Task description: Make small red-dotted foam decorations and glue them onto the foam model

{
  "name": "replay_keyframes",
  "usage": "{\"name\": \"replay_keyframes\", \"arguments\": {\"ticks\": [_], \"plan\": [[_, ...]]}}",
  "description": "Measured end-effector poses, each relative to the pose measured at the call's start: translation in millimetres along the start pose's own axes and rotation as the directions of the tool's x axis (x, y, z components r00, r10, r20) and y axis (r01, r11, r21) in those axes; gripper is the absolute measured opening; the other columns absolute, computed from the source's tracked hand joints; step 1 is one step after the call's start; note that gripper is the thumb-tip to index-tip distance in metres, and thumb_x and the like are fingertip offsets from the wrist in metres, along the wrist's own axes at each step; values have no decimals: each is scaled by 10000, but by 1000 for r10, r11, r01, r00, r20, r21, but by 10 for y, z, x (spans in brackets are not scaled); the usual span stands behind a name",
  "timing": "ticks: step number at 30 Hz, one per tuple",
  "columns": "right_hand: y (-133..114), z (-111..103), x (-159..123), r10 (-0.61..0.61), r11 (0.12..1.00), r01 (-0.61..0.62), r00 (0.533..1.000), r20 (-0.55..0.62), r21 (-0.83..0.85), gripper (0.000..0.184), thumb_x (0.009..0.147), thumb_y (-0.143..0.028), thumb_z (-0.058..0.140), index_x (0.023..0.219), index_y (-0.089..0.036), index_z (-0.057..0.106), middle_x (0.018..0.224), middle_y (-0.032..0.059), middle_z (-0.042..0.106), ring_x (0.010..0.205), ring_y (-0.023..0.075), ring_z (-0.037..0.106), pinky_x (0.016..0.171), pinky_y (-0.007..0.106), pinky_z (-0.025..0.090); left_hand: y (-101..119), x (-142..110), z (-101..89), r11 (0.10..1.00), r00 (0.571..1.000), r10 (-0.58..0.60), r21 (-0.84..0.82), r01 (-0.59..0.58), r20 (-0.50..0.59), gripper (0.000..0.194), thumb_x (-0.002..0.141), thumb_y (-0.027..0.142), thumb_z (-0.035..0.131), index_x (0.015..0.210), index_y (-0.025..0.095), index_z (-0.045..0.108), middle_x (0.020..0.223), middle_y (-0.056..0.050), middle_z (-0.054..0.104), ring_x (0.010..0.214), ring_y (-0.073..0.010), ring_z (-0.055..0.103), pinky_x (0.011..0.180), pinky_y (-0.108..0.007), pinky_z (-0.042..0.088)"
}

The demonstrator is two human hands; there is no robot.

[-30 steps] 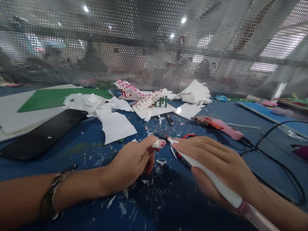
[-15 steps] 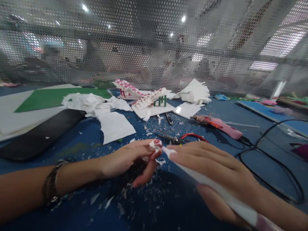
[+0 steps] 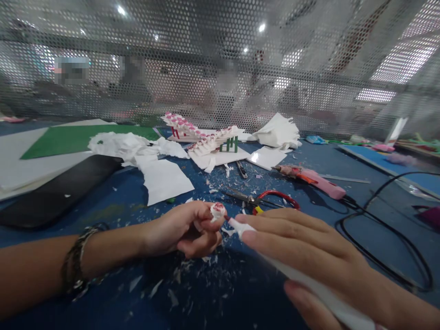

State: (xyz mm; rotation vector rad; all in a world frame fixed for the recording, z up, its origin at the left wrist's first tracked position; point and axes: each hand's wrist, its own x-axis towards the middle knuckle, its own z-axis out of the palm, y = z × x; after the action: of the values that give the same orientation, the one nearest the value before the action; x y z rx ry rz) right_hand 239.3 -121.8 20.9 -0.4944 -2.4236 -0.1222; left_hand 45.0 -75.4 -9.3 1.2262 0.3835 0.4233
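White and papery, one small roll (image 3: 217,211): likely light, soft, crushable; best taken low by its sides. Round end, red-marked. I see it pinched in the left grip (image 3: 184,231) above the worktop (image 3: 257,293). Right grip (image 3: 309,243): closed on one pen (image 3: 237,226), tip beside the roll. Beyond: scissors (image 3: 252,200).

Contrasts matt with metallic.
Shows crumpled matt paper (image 3: 118,145) at eleven o'clock, perforated metal screen (image 3: 192,68) at twelve.
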Motion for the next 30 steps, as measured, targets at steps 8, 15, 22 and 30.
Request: {"name": "replay_keyframes", "arguments": {"ticks": [8, 15, 22, 30], "plan": [[-16, -43, 35, -16, 1000, 17, 999, 48, -21, 296, 818, -188, 355, 1020, -72, 536, 1031, 96, 627, 1053, 78, 505, 898, 187, 403, -23, 4, 18, 997, 994, -70, -17, 69, -79, 208, 594, 236, 404, 431, 198, 281, 266, 73, 233, 307, -63, 180, 356, -214, 143], [-18, -41, 4, 22, 1000, -22, 1000, 15, -8, 306, 818, -173, 338, 1054, -96, 517, 1022, 88, 632, 1015, 106, 537, 872, 233, 443, -24, -4, 41, 999, 995, -42, -20, 41, -96, 188, 624, 253, 391, 464, 193, 313, 286, 82, 215, 308, -62, 133, 367, -221, 110], [-14, -36, 5, 25, 999, -24, 999, 37, -36, 316, 792, -151, 366, 1068, -117, 517, 1048, 81, 622, 1006, 121, 546, 877, 262, 444, -12, -1, 58, 998, 989, -57, -1, 57, -138, 165, 571, 239, 405, 451, 199, 300, 298, 78, 223, 317, -66, 144, 366, -223, 113], [-19, -43, 37, 30, 999, -29, 998, 53, -29, 308, 789, -150, 360, 1036, -86, 532, 1048, 89, 622, 1015, 101, 539, 888, 232, 431, -32, 4, 27, 999, 996, -28, 21, 30, -80, 211, 621, 217, 382, 433, 189, 293, 296, 74, 209, 312, -57, 155, 348, -209, 118]]}}
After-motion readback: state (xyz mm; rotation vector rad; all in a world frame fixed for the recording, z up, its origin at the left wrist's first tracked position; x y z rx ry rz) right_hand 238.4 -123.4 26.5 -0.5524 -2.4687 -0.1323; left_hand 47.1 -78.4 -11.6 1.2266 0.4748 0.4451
